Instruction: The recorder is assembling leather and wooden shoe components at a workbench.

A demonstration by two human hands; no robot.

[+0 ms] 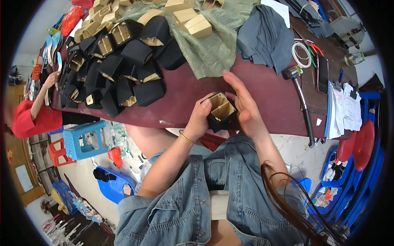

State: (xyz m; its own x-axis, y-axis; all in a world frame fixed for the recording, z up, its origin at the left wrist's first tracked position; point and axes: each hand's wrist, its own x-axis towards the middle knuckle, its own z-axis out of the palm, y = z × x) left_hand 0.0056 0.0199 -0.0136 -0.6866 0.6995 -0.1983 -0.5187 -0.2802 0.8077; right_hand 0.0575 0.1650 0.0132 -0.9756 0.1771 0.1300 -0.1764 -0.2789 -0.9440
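Note:
My left hand [200, 116] is closed around a hollow block-shaped shoe heel [221, 107] covered in black material. Its beige inside, split by thin inner walls, faces up. On the heel's right side is my right hand [245, 107], fingers stretched out and palm turned toward the heel; whether the palm presses on it I cannot tell. Beyond my left hand lies a pile of similar black-covered heels [137, 53], heaped loosely with their hollow beige ends showing on several. Bare beige heels [198, 26] lie farther back, some on a green woven sheet [205, 55].
A dark red table [180, 92] spans the front. Stacked grey sheets [264, 37], a hammer [301, 98], white tape roll [301, 54], phone [322, 74] and papers [344, 107] are at right. A person in red [35, 117] works at far left, near a blue stool [84, 139].

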